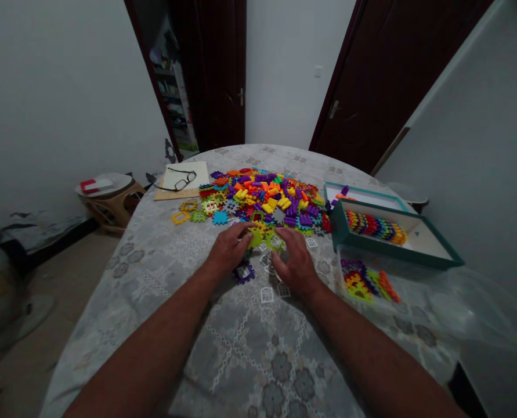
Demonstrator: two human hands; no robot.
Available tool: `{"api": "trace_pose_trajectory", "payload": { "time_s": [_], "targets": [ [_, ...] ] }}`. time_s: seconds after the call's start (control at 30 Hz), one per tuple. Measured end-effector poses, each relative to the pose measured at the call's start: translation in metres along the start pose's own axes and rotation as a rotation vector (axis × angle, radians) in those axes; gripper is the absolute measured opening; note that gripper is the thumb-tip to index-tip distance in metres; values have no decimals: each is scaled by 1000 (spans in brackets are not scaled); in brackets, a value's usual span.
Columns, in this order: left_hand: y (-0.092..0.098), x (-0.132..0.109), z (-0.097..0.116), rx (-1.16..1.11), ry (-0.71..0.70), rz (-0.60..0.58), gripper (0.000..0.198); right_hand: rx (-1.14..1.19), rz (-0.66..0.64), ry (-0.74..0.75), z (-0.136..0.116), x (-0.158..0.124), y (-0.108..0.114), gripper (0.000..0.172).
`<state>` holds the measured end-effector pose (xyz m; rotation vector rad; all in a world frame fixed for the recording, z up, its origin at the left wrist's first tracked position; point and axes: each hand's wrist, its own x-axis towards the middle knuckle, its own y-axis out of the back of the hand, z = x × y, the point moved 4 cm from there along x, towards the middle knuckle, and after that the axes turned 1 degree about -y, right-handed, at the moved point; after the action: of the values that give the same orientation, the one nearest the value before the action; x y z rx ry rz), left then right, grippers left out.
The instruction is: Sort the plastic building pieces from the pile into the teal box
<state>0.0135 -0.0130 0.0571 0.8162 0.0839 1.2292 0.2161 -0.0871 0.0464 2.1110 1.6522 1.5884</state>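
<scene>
Near the front of a heap of plastic building pieces [267, 194], my two hands face each other. My left hand [230, 248] curls its thumb and fingers at the edge of a lime-green toothed building piece [255, 238]. Thumb and fingers of my right hand [297, 262] are bent around the side of a second lime-green piece with a pale window insert [275, 241]. The two pieces lie side by side; whether they are joined is unclear. Below my left hand rests a purple toothed frame [245, 273]. Small white window inserts [267, 295] lie scattered between my forearms.
At right stand a teal-edged box [397, 251] holding a colourful row of pieces and a clear plastic tub [343, 284] with more. Eyeglasses [182, 184] lie on a pad [201, 172] at back left. A patterned cloth [241, 354] covers the round table.
</scene>
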Motion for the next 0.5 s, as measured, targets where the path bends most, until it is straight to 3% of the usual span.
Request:
{"api": "trace_pose_trajectory", "payload": {
  "time_s": [0.2,0.37,0.43,0.5],
  "targets": [
    [-2,-1,7,-108,-38,-94,37,62,-120,168,-16,-1,-9,64],
    [-6,-3,2,-267,85,-191,45,54,-180,177,-16,0,-21,66],
    [-5,-3,2,-313,65,-252,46,70,-177,185,-17,1,-22,66],
    [1,-2,0,-297,9,-240,46,82,-164,191,-17,2,-22,65]
  ]
}}
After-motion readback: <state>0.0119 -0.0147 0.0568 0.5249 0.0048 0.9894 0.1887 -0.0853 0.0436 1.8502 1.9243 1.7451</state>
